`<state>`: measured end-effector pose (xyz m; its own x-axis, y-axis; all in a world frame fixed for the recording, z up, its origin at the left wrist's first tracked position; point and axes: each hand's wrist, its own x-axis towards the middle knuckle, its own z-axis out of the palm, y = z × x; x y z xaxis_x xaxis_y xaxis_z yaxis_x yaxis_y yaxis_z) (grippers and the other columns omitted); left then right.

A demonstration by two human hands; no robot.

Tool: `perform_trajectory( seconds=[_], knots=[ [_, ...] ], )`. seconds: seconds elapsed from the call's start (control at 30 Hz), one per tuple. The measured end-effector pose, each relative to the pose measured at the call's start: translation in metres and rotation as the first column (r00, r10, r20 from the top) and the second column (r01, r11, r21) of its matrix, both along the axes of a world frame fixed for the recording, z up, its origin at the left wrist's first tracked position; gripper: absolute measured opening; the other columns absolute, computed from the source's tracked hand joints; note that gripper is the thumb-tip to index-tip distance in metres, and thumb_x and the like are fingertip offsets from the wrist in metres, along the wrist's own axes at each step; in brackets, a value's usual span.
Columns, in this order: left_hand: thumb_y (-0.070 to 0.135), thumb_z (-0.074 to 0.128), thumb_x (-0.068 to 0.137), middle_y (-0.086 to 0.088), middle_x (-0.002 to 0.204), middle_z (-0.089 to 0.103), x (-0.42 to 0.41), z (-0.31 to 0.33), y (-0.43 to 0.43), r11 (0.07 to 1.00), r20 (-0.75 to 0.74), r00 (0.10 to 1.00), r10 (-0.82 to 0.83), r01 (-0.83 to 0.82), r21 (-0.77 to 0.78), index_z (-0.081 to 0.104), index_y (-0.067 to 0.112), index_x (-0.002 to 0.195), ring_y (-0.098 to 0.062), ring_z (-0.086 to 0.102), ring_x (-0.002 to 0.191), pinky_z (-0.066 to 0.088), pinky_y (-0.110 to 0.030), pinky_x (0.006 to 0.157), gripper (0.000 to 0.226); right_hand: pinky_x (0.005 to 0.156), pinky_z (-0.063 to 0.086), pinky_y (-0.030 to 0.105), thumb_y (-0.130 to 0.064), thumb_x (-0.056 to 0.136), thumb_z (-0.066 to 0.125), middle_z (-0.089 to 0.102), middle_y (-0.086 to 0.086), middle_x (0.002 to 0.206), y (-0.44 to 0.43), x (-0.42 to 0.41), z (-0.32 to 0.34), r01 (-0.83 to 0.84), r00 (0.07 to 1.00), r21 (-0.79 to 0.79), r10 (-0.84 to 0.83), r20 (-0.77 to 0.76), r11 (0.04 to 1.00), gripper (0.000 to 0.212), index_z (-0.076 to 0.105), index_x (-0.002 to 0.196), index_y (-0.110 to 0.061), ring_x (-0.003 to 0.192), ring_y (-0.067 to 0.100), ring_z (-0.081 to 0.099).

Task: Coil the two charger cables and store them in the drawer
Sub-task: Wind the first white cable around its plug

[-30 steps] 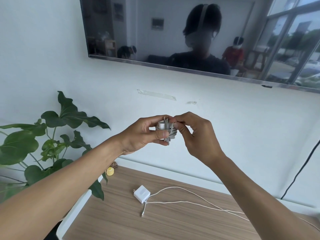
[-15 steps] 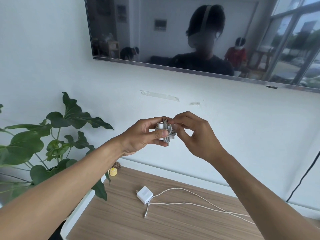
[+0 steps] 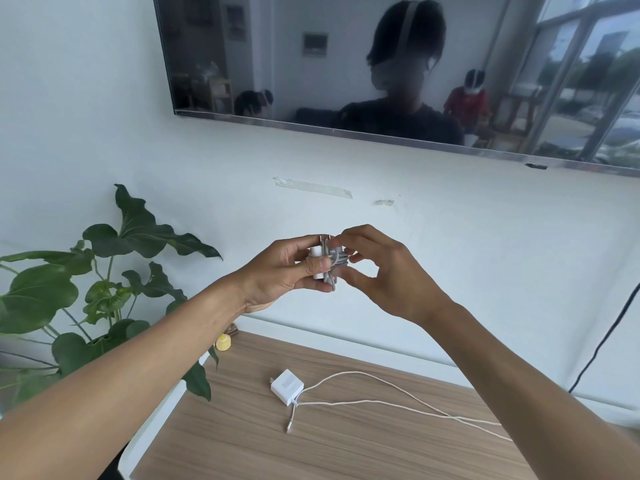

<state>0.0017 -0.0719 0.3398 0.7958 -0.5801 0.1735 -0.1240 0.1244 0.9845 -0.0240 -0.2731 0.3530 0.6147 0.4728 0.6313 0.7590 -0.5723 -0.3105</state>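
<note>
A white charger with a grey cable wound round it (image 3: 327, 263) is held up in front of the wall. My left hand (image 3: 287, 268) grips its white body, thumb across the front. My right hand (image 3: 377, 271) pinches the wound cable at the top right with its fingertips. Below, a second white charger brick (image 3: 286, 386) lies on the wooden top (image 3: 242, 438), and its white cable (image 3: 391, 401) trails loose to the right, passing under my right forearm. No drawer is in view.
A leafy green plant (image 3: 104, 292) stands at the left beside the wooden top's white edge. A small yellow object (image 3: 223, 342) sits at the back left corner. A dark screen (image 3: 398, 71) hangs on the wall above. A black cable (image 3: 609, 334) runs down the wall at right.
My right hand's fingers have shifted on the wound cable and now pinch it higher up, thumb spread lower. The view has drifted slightly. The charger on the wooden top has not moved.
</note>
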Motion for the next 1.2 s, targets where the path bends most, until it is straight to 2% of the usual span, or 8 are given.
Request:
perform_trajectory(
  seconds=[0.13,0.27,0.37,0.6,0.8,0.93,1.07,1.2],
  knots=[
    [0.017,0.061,0.084,-0.012,0.114,0.064,0.001,-0.002,-0.001,1.000,-0.022,1.000,-0.013,0.013,0.004,0.057,0.007,0.128,-0.024,0.064,0.097,0.056,-0.033,0.082,0.046,0.083,0.052,0.025,-0.016,0.088,0.067,0.059,-0.001,0.113,-0.006,0.002,0.002,-0.013,1.000,-0.067,0.012,-0.014,0.998,0.035,0.062,0.122,-0.014,0.089,0.013,0.059],
    [0.016,0.061,0.085,-0.017,0.116,0.062,0.000,-0.005,-0.003,1.000,-0.021,1.000,-0.009,0.009,0.015,0.056,0.004,0.129,-0.024,0.065,0.094,0.056,-0.034,0.082,0.046,0.077,0.054,0.032,-0.017,0.089,0.066,0.059,0.001,0.114,-0.010,0.004,-0.004,0.016,0.998,-0.163,-0.005,0.068,0.987,0.034,0.061,0.122,-0.010,0.083,0.020,0.062],
    [0.015,0.060,0.086,-0.017,0.118,0.062,-0.001,-0.004,-0.004,1.000,-0.010,1.000,-0.009,0.009,0.023,0.055,0.003,0.130,-0.021,0.066,0.094,0.056,-0.033,0.081,0.046,0.075,0.055,0.034,-0.017,0.090,0.064,0.058,0.004,0.115,-0.010,0.006,-0.007,0.014,0.996,-0.176,0.003,0.094,0.984,0.033,0.060,0.122,-0.009,0.083,0.023,0.062],
    [0.017,0.061,0.084,-0.019,0.117,0.062,-0.001,-0.008,-0.002,1.000,-0.021,1.000,0.002,-0.002,0.015,0.056,0.004,0.129,-0.023,0.064,0.099,0.057,-0.033,0.081,0.047,0.080,0.053,0.027,-0.009,0.092,0.061,0.056,0.004,0.113,-0.007,0.006,-0.011,-0.039,0.999,-0.075,0.040,0.022,0.996,0.030,0.062,0.122,-0.007,0.093,0.016,0.060],
    [0.017,0.060,0.086,-0.022,0.121,0.062,-0.002,-0.006,-0.002,1.000,-0.021,1.000,0.009,-0.009,0.013,0.056,0.004,0.128,-0.028,0.064,0.108,0.057,-0.034,0.083,0.044,0.078,0.053,0.029,-0.007,0.093,0.057,0.054,0.002,0.113,-0.003,0.007,-0.015,-0.020,1.000,-0.053,0.021,0.014,0.998,0.028,0.061,0.121,-0.009,0.094,0.017,0.058],
    [0.019,0.062,0.084,-0.019,0.110,0.064,-0.003,-0.007,-0.002,1.000,-0.045,0.999,0.019,-0.018,0.013,0.057,0.007,0.128,-0.024,0.066,0.093,0.057,-0.033,0.079,0.045,0.079,0.052,0.032,-0.009,0.094,0.057,0.055,0.001,0.114,-0.004,0.008,-0.017,-0.021,1.000,-0.038,0.021,-0.015,0.999,0.027,0.061,0.121,-0.011,0.096,0.018,0.058],
    [0.018,0.065,0.083,-0.020,0.106,0.062,-0.002,-0.008,-0.001,1.000,-0.119,0.993,0.024,-0.025,-0.003,0.058,0.013,0.129,-0.032,0.063,0.093,0.056,-0.033,0.074,0.047,0.083,0.053,0.030,-0.018,0.093,0.061,0.057,-0.006,0.119,-0.005,0.006,-0.021,0.011,0.992,0.098,0.001,-0.127,0.995,0.034,0.057,0.126,-0.020,0.102,0.011,0.059],
    [0.013,0.064,0.087,-0.018,0.109,0.061,0.000,-0.011,-0.001,0.999,-0.204,0.979,0.017,-0.027,-0.046,0.056,0.015,0.130,-0.034,0.062,0.096,0.057,-0.033,0.077,0.044,0.084,0.053,0.023,-0.024,0.090,0.065,0.056,-0.006,0.124,-0.006,0.004,-0.027,0.103,0.954,0.200,-0.040,-0.297,0.974,0.045,0.049,0.132,-0.025,0.105,0.007,0.059]
  ],
)
